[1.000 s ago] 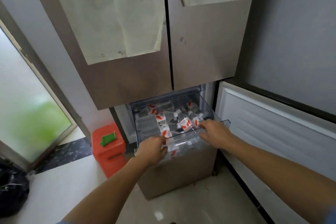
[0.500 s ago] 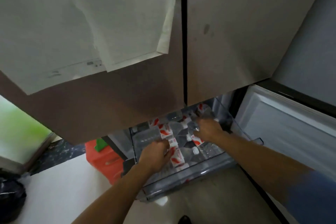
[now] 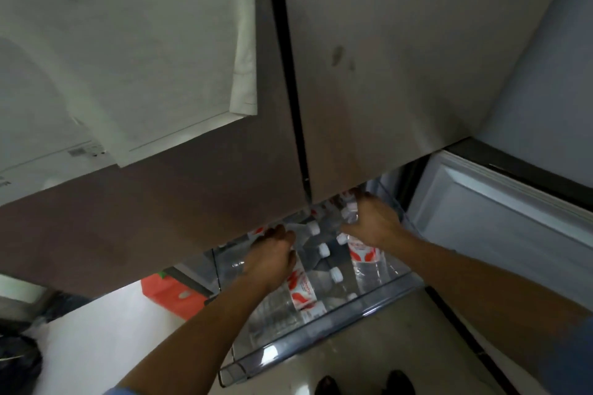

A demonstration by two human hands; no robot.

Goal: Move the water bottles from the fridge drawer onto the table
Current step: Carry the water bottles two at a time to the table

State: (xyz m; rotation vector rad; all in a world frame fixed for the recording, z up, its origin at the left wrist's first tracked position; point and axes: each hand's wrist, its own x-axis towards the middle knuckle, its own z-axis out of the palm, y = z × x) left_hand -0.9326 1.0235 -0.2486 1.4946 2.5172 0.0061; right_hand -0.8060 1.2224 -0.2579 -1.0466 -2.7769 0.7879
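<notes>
Quick update: the clear fridge drawer (image 3: 288,351) is pulled out now and both hands are down inside it. A second ago they were on its front rim, so the pulling looks finished and the picking has started. The view has also come in much closer, with the upper fridge doors (image 3: 385,74) and the taped-up paper sheets (image 3: 128,58) filling most of it.

The water bottles (image 3: 301,292), the ones with red-and-white labels, are all lying in the drawer. None are lifted yet, and there's no table in view.

The right hand (image 3: 373,223) has reached further back than half a second ago. Its grip looks to be curling around the capped end of one of the water bottles, thumb out to the side. The left hand (image 3: 272,258) sits on top of a bottle near the middle. Its fingers run under the door edge, so I can't tell if that grip has closed.

The orange box (image 3: 173,295) is on the floor to the left.
</notes>
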